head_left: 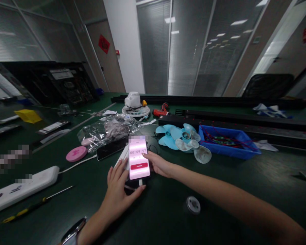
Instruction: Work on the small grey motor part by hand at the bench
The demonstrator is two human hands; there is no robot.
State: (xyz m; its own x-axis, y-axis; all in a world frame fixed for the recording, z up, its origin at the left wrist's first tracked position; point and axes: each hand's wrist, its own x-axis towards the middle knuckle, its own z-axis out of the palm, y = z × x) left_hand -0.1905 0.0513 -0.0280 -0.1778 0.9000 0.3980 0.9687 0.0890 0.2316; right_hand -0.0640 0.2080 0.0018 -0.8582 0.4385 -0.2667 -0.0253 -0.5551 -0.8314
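A lit phone (139, 158) showing a timer with a red button stands tilted up in front of me. My right hand (159, 164) grips its right edge, with the thumb over the screen and the other fingers hidden behind. My left hand (119, 190) is at the lower left of the phone, fingers stretched and spread over a white flat object (122, 158) that is partly hidden. Its thumb reaches beside the white cable plug (140, 182) at the phone's bottom edge. A dark phone-like slab (112, 148) lies just behind the left hand.
Light-blue fan blades (168, 136), a blue bin (229, 143) of wires and a red power drill (161, 111) lie beyond my hands. A white fan (134, 104) stands behind clear plastic bags (109, 127). Left are a power strip (25, 189) and screwdriver (38, 204); a small round part (193, 205) sits right.
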